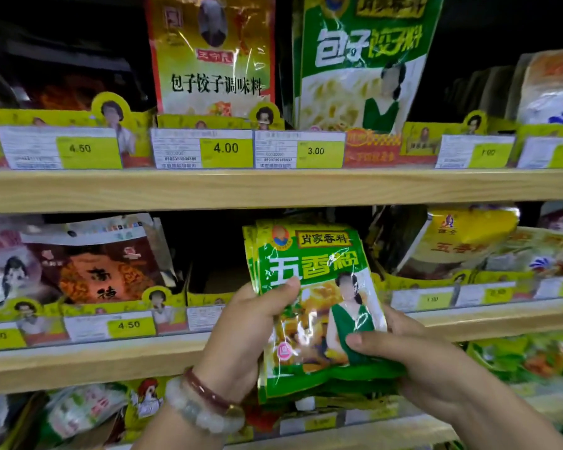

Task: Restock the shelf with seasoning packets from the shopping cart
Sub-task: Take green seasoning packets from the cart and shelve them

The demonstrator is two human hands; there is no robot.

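Both hands are clamped on a small stack of glossy green-and-white plastic seasoning packets (319, 306). The left hand (244, 336) wraps the stack's left edge, thumb pressed flat across the front just under the large lettering. The right hand (413, 358) takes the lower right corner, thumb on the front, fingers behind. Between the two grips the stack stands nearly upright, tilted a little to the left, its top edges fanned slightly apart.

The packets look light, thin and floppy, with a slick film that would likely let them slide over one another. A pinch across the whole stack near its lower half, as here, should keep them together; squeezing one corner alone would probably let the rest slip.

Directly behind the stack lies the dark empty gap (208, 254) in the middle light wooden shelf (78, 355), fronted by a yellow cardboard display tray (205, 298). Above the grips, on the upper shelf, stands a taller green dumpling seasoning bag (364, 60).
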